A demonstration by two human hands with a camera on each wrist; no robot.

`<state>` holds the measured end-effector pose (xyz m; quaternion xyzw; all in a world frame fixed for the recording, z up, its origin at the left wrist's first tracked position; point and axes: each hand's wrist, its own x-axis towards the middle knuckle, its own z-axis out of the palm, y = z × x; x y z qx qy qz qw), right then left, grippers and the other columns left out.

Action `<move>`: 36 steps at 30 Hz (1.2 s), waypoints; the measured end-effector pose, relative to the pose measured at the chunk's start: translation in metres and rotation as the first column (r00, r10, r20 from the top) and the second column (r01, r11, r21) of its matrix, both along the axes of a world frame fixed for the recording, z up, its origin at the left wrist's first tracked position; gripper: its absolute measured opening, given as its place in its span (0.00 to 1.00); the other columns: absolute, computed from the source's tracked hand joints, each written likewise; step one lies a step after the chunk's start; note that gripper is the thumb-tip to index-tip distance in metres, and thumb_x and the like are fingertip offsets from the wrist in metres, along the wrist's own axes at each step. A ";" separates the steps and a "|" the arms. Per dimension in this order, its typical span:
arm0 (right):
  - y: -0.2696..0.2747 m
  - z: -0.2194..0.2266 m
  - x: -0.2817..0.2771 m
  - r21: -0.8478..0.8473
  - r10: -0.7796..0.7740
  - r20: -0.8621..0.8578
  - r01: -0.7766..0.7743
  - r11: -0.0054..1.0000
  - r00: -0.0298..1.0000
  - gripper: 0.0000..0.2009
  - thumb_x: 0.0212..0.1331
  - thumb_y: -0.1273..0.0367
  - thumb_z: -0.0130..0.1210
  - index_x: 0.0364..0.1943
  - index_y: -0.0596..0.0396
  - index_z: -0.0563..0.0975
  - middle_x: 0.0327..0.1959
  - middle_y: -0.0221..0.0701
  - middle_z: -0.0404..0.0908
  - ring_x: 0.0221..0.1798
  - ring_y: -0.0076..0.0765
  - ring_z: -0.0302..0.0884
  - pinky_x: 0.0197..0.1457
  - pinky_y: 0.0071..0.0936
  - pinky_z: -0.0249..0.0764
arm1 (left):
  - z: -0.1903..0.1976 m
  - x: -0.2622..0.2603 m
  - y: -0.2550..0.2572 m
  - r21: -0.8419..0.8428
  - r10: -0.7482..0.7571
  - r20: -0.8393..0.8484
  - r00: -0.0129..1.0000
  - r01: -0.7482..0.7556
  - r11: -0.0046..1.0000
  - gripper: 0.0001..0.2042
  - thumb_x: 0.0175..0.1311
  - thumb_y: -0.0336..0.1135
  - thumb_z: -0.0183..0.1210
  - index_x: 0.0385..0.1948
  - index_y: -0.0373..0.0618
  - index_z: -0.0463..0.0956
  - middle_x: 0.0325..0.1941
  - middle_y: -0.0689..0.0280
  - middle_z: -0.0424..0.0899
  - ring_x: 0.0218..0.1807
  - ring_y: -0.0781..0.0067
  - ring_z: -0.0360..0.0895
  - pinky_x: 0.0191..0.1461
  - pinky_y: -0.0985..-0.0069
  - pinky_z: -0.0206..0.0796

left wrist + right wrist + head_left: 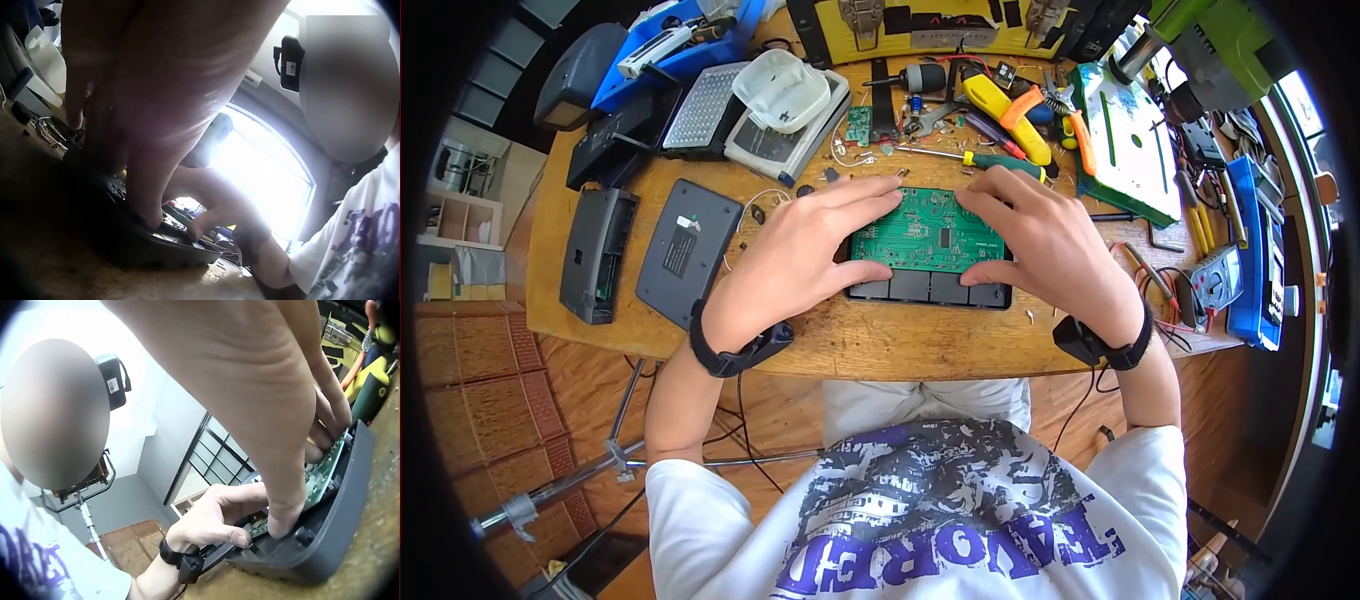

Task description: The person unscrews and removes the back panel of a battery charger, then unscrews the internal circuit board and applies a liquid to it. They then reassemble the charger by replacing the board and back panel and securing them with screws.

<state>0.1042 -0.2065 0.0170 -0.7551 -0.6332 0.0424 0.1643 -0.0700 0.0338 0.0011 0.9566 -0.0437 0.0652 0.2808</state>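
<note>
The board (920, 235) lies in the case (930, 290) at the desk's (850, 345) near edge. The left hand (785, 250) grips the board's left end, thumb on the near edge, fingers on the far one; the right hand (1060, 240) grips its right end likewise. The screwdriver (1000, 163) lies just beyond the board. Handling it well calls for both ends kept level, pressure light and matched at the edges, fingertips off the small parts, and no forcing if a corner catches the case wall.

circuit board (917, 238): green; casing (908, 287): dark grey; tabletop (870, 345): wood-grained brown; shirt (720, 515): white, purple lettering
</note>
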 end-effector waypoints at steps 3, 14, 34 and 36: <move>-0.003 -0.003 -0.003 0.018 -0.020 0.022 0.020 1.000 1.000 0.36 0.51 0.54 0.77 0.63 0.59 0.79 0.57 0.37 0.79 0.58 0.52 0.83 0.58 0.43 0.83 | 0.006 -0.004 -0.008 -0.002 0.030 -0.024 0.999 -0.030 1.000 0.32 0.60 0.37 0.76 0.68 0.38 0.80 0.76 0.56 0.80 0.72 0.48 0.80 0.74 0.58 0.75; -0.008 0.004 0.011 0.152 0.088 0.024 -0.091 0.984 0.996 0.30 0.50 0.54 0.77 0.54 0.57 0.84 0.47 0.38 0.83 0.50 0.52 0.86 0.52 0.43 0.84 | -0.001 -0.010 -0.020 0.122 0.016 0.107 0.994 -0.029 0.992 0.29 0.67 0.38 0.71 0.68 0.34 0.78 0.76 0.50 0.78 0.77 0.44 0.74 0.85 0.53 0.62; -0.004 -0.004 0.056 0.183 -0.200 -0.051 0.206 0.961 0.978 0.12 0.63 0.70 0.65 0.46 0.60 0.76 0.44 0.40 0.77 0.47 0.55 0.81 0.47 0.47 0.77 | 0.051 0.050 0.106 0.251 0.361 0.128 0.924 -0.383 0.889 0.06 0.59 0.27 0.71 0.36 0.37 0.91 0.33 0.52 0.89 0.38 0.51 0.89 0.46 0.63 0.79; -0.004 -0.003 0.055 0.199 -0.207 -0.067 0.216 0.956 0.976 0.12 0.64 0.70 0.65 0.46 0.60 0.76 0.44 0.40 0.77 0.47 0.55 0.81 0.47 0.47 0.77 | 0.063 0.063 0.102 0.370 0.393 -0.014 0.920 -0.360 0.857 0.05 0.56 0.26 0.72 0.32 0.37 0.90 0.32 0.51 0.91 0.38 0.51 0.91 0.45 0.64 0.81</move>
